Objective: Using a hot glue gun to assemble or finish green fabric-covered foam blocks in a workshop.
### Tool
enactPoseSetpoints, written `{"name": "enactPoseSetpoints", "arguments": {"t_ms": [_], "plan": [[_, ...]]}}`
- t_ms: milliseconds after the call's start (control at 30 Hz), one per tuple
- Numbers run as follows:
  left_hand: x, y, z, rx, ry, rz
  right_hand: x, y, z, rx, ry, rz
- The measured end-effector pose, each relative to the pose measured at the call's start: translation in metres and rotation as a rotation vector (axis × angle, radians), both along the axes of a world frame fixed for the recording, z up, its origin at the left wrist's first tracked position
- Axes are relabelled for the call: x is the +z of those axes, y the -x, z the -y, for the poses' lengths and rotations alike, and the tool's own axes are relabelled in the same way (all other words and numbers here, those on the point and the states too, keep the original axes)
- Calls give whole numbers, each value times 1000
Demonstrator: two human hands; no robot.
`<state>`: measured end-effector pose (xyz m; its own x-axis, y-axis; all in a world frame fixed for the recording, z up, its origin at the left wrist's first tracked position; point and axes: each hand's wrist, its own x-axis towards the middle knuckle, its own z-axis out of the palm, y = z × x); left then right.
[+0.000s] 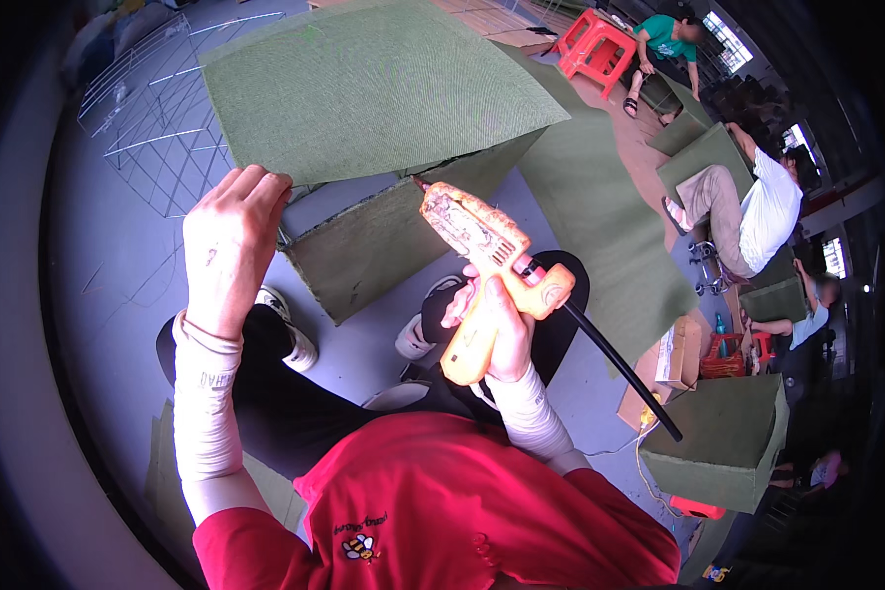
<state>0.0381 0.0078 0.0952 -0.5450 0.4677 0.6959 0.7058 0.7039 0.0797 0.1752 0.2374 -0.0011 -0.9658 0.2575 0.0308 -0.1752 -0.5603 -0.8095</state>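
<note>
Your left hand [228, 236] is raised, fingers pinched shut on the near edge of the green felt sheet [374, 84], holding it up off the felt-covered box [383, 241] below. Thumb side faces you; a white sleeve covers the forearm.

Your right hand [497, 329] is clamped around the grip of an orange glue gun [482, 251]. Nozzle points up-left, tip just under the lifted sheet edge, near the box's top corner; can't tell if it touches. A black glue stick [619, 369] juts out the back, angled down-right. Whether a finger presses the trigger is hidden.

Hands are apart, the box between them.

Your black trousers and white shoes [290, 324] show under the box; red shirt at the bottom. Wire frames [157, 108] lie on the grey floor to the left. A long felt strip [600, 216] runs right of the box. Another felt-covered box [723, 442] sits lower right, cardboard boxes [674, 354] beside it. Other people sit working at the right, one beside red stools [595, 44].
</note>
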Motion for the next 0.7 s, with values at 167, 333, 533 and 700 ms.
{"name": "enactPoseSetpoints", "arguments": {"t_ms": [167,333,533,700], "plan": [[-2,2,1,-7,-11,0,2,1,3,0,22,0],[-10,3,13,-7,-9,-8,-6,9,4,-160,-83,-2],[-6,7,9,-6,-14,3,-4,6,7,-66,-66,32],[-5,7,10,2,-4,7,-3,7,8,-69,-58,19]]}}
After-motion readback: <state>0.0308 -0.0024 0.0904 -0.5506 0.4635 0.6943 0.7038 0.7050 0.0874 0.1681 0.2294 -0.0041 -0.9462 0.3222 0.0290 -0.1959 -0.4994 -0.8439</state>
